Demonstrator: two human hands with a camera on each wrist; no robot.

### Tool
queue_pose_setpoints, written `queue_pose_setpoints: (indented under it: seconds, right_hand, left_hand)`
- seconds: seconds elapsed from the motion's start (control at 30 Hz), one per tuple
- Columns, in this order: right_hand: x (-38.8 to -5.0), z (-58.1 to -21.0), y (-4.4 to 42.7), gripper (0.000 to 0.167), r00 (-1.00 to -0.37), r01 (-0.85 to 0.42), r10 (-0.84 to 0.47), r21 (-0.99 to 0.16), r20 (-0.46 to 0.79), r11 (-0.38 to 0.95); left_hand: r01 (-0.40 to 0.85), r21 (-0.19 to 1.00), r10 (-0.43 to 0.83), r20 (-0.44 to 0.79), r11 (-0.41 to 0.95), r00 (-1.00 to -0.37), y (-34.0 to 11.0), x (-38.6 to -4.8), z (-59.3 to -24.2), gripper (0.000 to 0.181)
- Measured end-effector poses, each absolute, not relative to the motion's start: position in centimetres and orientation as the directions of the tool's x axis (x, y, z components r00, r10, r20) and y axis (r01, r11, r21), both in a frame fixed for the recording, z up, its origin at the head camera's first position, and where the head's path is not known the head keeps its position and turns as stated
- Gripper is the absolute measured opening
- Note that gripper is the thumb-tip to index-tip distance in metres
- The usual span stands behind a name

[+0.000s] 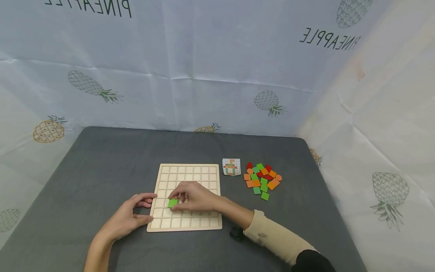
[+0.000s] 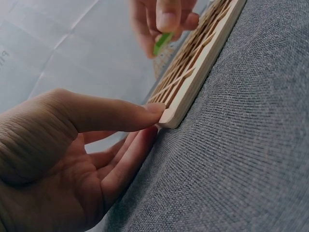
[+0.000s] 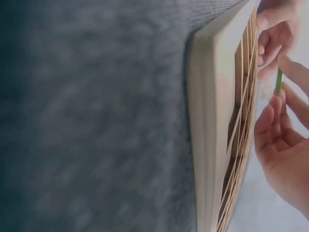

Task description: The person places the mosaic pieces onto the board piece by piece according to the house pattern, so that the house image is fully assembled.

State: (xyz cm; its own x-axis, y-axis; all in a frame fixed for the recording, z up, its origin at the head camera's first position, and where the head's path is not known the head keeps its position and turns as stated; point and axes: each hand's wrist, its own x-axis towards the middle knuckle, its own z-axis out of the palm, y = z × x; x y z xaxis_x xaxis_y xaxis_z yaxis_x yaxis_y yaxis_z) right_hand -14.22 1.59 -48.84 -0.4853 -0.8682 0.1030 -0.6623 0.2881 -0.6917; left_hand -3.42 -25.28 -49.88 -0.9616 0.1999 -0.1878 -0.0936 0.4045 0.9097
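Thumb and fingertips of the right hand (image 1: 195, 197) pinch a flat, thin-edged green tile (image 1: 172, 203), parted only by the piece between them; it is held just above the lower left part of a pale wooden board (image 1: 190, 176), gridded with shallow square cells; the left hand (image 1: 125, 218), loosely bent, rests thumb and fingertips on the board's smooth left edge and corner; right of the board lie a small printed paper card (image 1: 232, 167) and loose tiles (image 1: 263, 181), green and orange squares, orange discs, red rounded shapes; beneath is grey, coarsely woven cloth (image 1: 119, 166); behind hangs creased, pineapple-printed fabric (image 1: 217, 49).
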Motion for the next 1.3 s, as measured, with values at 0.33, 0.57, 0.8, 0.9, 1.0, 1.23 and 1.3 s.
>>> queue_pose_setpoints:
  seconds: [0.33, 0.57, 0.8, 0.9, 1.0, 1.23, 1.3]
  right_hand:
    - [-14.6, -49.1, 0.1, 0.030, -0.486, -0.672, -0.873, -0.653, 0.033, 0.350]
    - [-14.4, -49.0, -0.6, 0.028, -0.501, -0.669, -0.865, -0.633, -0.005, 0.391]
    - [-14.4, -48.6, -1.0, 0.030, -0.514, -0.680, -0.857, -0.592, -0.036, 0.432]
    - [-14.4, -48.5, -1.1, 0.031, -0.509, -0.680, -0.860, -0.591, -0.046, 0.434]
    - [-14.5, -48.5, -1.1, 0.031, -0.501, -0.681, -0.864, -0.593, -0.051, 0.429]
    - [-14.7, -48.2, -0.9, 0.028, -0.485, -0.681, -0.872, -0.600, -0.061, 0.421]
    - [-14.7, -48.2, -0.8, 0.028, -0.481, -0.673, -0.875, -0.612, -0.065, 0.415]
  left_hand:
    - [-0.087, 0.911, 0.200, -0.180, 0.402, -0.963, -25.3, -3.4, -49.8, 0.068]
    - [-0.090, 0.913, 0.199, -0.182, 0.398, -0.963, -25.2, -3.4, -49.8, 0.069]
    - [-0.079, 0.911, 0.200, -0.173, 0.405, -0.964, -25.2, -3.4, -49.8, 0.069]
    - [-0.082, 0.909, 0.197, -0.176, 0.409, -0.964, -25.2, -3.3, -49.8, 0.069]
    - [-0.082, 0.906, 0.193, -0.176, 0.416, -0.965, -25.2, -3.3, -49.8, 0.069]
    - [-0.074, 0.906, 0.197, -0.170, 0.416, -0.966, -25.3, -3.4, -49.7, 0.069]
    - [-0.078, 0.907, 0.200, -0.174, 0.415, -0.964, -25.3, -3.4, -49.7, 0.069]
